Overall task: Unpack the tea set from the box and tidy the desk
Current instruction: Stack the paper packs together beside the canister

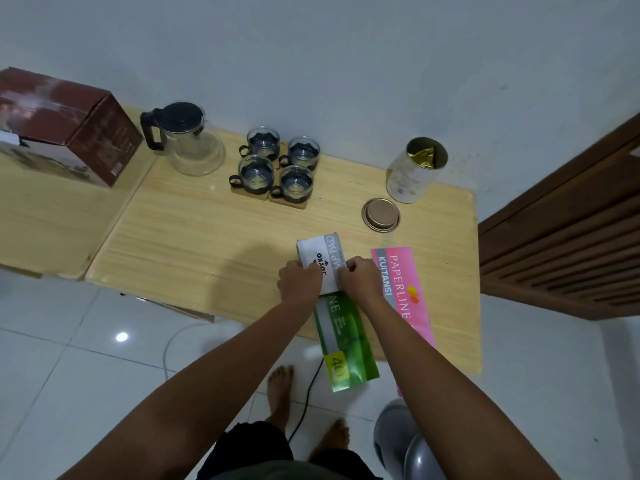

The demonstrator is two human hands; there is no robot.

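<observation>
Wood desk [194,237], both hands' fingers [349,266] closed on stamp pad box [320,259], atop green booklet [346,341]

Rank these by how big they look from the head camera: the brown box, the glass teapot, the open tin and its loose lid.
1. Brown box, clearly largest, though cut off at the left edge.
2. Glass teapot.
3. Open tin, smaller than the teapot.
4. Loose lid, smallest, lying flat beside the tin.

Wooden table [194,237], teapot [188,140], 4 cups [277,164], tin [414,171], lid [381,215], box [65,126]
</observation>
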